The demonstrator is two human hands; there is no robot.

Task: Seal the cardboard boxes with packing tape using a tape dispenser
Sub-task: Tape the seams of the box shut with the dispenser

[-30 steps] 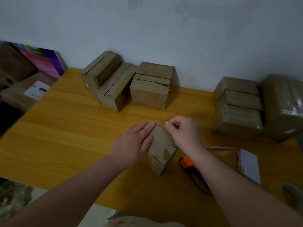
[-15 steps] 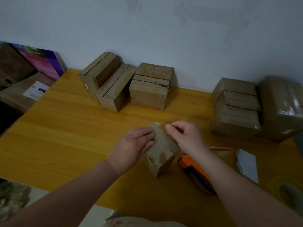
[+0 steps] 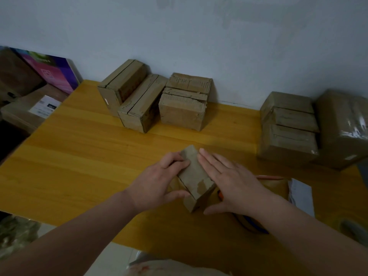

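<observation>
A small cardboard box [image 3: 196, 176] stands on the yellow wooden table [image 3: 79, 156], turned at an angle so that one corner points toward the person, and it sits directly between the two hands. The left hand [image 3: 157, 182] grips the box from its left side, with the fingers [image 3: 173, 160] curled over the top edge and the thumb pressed against the near face. The right hand [image 3: 233, 182] lies flat and spread along the box's right side, fingers straight and touching the top edge, the thumb reaching toward the near corner; it holds nothing. The tape dispenser [image 3: 253, 226], orange and blue, lies on the table just beside the box, mostly hidden under the right wrist and forearm. Three more boxes [image 3: 185, 104] stand together by the wall, and a stack of boxes [image 3: 288, 126] stands to the right, well apart from the hands.
</observation>
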